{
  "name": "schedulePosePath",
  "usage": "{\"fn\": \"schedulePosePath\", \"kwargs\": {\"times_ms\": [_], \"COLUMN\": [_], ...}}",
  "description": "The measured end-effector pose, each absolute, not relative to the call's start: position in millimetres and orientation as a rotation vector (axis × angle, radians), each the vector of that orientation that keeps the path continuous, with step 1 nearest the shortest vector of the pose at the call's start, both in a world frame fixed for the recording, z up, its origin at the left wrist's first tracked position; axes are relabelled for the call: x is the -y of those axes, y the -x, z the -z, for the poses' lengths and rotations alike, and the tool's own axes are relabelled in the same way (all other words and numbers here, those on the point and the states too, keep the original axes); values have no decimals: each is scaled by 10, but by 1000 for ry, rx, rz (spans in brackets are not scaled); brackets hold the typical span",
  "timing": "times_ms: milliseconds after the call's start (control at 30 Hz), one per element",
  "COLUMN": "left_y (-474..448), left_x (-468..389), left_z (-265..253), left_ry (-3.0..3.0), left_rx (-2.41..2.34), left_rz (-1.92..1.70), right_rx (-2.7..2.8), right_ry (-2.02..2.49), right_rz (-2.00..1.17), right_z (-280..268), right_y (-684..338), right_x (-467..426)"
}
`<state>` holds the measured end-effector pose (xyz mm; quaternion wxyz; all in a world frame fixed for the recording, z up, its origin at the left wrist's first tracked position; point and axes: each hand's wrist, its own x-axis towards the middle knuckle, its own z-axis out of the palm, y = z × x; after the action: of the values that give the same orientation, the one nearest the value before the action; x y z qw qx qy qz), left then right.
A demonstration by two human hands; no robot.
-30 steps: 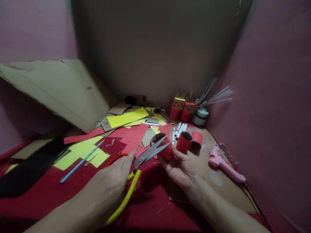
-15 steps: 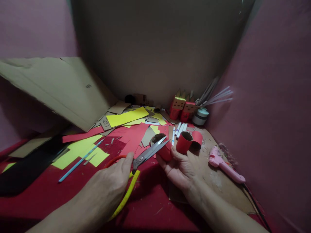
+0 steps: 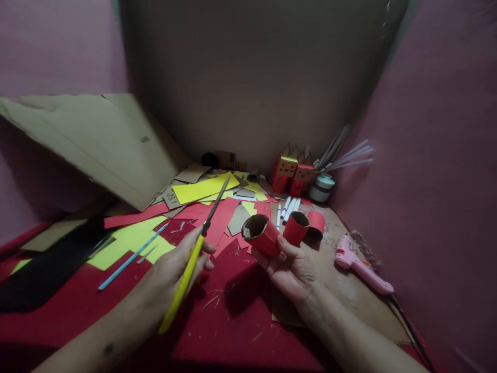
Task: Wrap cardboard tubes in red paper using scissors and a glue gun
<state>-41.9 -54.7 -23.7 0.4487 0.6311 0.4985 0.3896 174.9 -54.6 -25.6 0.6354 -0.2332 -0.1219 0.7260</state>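
My left hand (image 3: pixel 186 267) grips a pair of scissors (image 3: pixel 190 267) with a yellow handle. Their blades look closed and point up and away from me. In my right hand (image 3: pixel 290 269) is a red-covered cardboard tube (image 3: pixel 267 239), tilted so its brown open end faces left and up. Thumb and fingers hold it near its right end. Just beyond that hand another red tube (image 3: pixel 295 230) stands upright, and a third red tube (image 3: pixel 316 223) lies beside it. The scissors and the held tube are apart.
A pink glue gun (image 3: pixel 361 267) lies on cardboard at right, its cord trailing toward me. White markers (image 3: pixel 291 208), two red paper figures (image 3: pixel 285 176) and a lidded jar (image 3: pixel 322 187) stand behind. Yellow paper (image 3: pixel 205 187), a blue pencil (image 3: pixel 132 257) and scraps cover the left and middle.
The scissors have moved left, away from the held tube's open end, and turned upward with their blades closing. My right hand keeps the tube in nearly the same place.
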Motion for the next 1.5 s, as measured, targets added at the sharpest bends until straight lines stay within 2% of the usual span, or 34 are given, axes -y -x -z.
{"fn": "schedulePosePath", "kwargs": {"times_ms": [333,467,567,667,833,1000,1133,1233,1367,1500], "left_y": [137,131,181,198,89,43,88,73,-41,-150], "left_x": [396,382,368,365,391,297,254,294,417,512], "left_z": [10,-124,-179,-170,-27,161,144,116,147,215], "left_ry": [-1230,-1406,-1511,-1460,-1320,-969,-801,-752,-671,-772], "left_rx": [-922,-1133,-1225,-1146,-1100,-895,-807,-794,-744,-732], "left_rz": [-952,-1058,-1231,-1110,-918,-1036,-1084,-1031,-915,-807], "right_rx": [650,859,1153,1504,1927,1823,1601,1584,1455,1270], "right_ry": [499,614,892,1037,946,741,841,923,767,797], "right_rz": [-1706,-1595,-1330,-948,-404,-143,-266,-629,-1051,-1120], "right_z": [280,243,219,213,227,195,171,186,224,251], "right_y": [-1735,-1741,-1754,-1752,-1729,-1773,-1801,-1736,-1610,-1600], "right_x": [575,597,641,690,723,785,796,755,734,755]}}
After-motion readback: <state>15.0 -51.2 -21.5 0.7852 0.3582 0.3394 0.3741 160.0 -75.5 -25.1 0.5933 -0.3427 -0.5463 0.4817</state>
